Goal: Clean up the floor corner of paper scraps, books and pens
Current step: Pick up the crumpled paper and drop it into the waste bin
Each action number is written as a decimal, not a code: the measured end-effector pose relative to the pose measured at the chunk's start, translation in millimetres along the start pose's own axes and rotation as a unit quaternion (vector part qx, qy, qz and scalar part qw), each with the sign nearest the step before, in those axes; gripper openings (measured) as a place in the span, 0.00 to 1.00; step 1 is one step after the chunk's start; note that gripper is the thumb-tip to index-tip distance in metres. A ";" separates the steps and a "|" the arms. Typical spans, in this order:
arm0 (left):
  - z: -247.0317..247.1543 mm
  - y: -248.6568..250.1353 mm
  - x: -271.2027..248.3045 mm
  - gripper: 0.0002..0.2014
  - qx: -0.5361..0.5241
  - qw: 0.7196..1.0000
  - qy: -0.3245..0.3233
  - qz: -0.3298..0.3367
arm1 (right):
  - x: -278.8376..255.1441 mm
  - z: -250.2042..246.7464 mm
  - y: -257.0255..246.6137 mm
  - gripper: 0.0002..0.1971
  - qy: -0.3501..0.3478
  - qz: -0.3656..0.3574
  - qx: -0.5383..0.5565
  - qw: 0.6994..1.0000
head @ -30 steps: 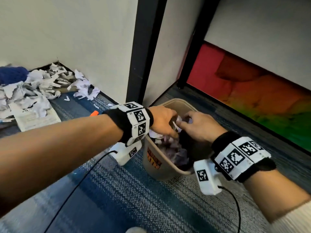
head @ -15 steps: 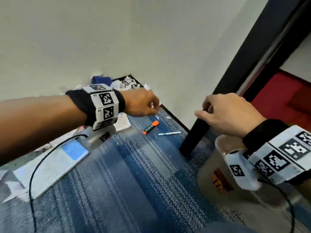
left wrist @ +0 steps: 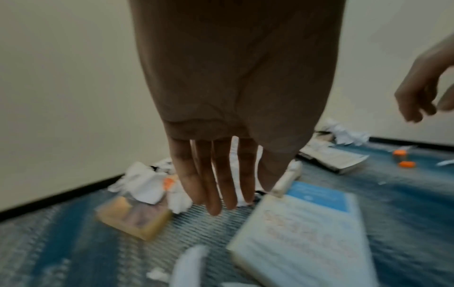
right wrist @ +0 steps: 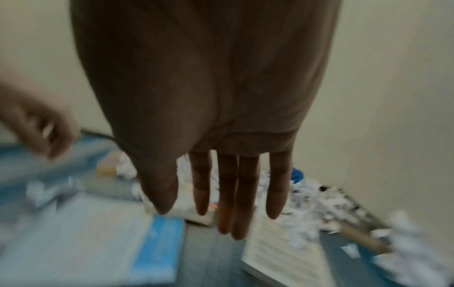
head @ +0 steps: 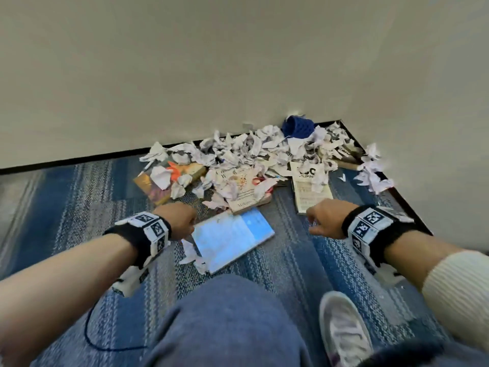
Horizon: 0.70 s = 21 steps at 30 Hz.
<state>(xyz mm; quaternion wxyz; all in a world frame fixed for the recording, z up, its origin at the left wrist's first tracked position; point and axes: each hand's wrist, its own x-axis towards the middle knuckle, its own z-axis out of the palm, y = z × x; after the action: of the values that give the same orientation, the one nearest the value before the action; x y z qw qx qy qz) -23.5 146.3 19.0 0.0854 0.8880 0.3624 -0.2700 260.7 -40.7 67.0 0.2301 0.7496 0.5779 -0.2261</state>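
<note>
A heap of crumpled white paper scraps [head: 264, 152] fills the floor corner, spread over several books. A blue-and-white book [head: 230, 238] [left wrist: 309, 229] [right wrist: 98, 248] lies nearest me, a yellow-orange book [head: 158, 186] [left wrist: 134, 217] to its left, a white booklet [head: 312, 192] [right wrist: 285, 258] to its right. My left hand [head: 180, 219] [left wrist: 221, 182] hovers above the blue book's left edge, fingers straight and empty. My right hand [head: 324, 221] [right wrist: 236, 196] hangs over the white booklet's near end, fingers extended, holding nothing. Orange-capped pens [left wrist: 405, 161] lie on the carpet in the left wrist view.
A dark blue knitted thing [head: 297, 128] sits in the corner behind the heap. Pale walls [head: 238, 62] meet there with a black skirting. My knee [head: 227, 321] and white shoe [head: 344, 329] rest on the blue striped carpet [head: 79, 197] below the hands.
The view has swung from the beige bin to the paper heap in the corner. Both hands have left the bin and now hang empty over the books.
</note>
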 end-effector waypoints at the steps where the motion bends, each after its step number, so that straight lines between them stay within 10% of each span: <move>1: -4.0 -12.4 4.0 0.10 0.008 1.000 0.007 -0.005 | 11.0 -6.7 -10.0 0.18 0.010 -0.017 0.004 1.000; 12: 143.7 20.2 3.6 0.58 -0.218 0.973 0.004 -0.073 | 131.3 8.6 -152.7 0.24 0.002 -0.240 -0.034 0.970; 21: 166.8 23.5 1.1 0.06 -0.335 0.921 0.166 -0.111 | 170.7 34.0 -173.2 0.24 0.033 -0.396 -0.102 0.912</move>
<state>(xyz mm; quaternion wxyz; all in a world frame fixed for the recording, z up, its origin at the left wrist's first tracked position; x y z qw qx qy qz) -76.3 72.0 -122.7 0.2861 0.7934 0.5372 0.0106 129.4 108.0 -77.7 0.1774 0.4388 0.8545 -0.2139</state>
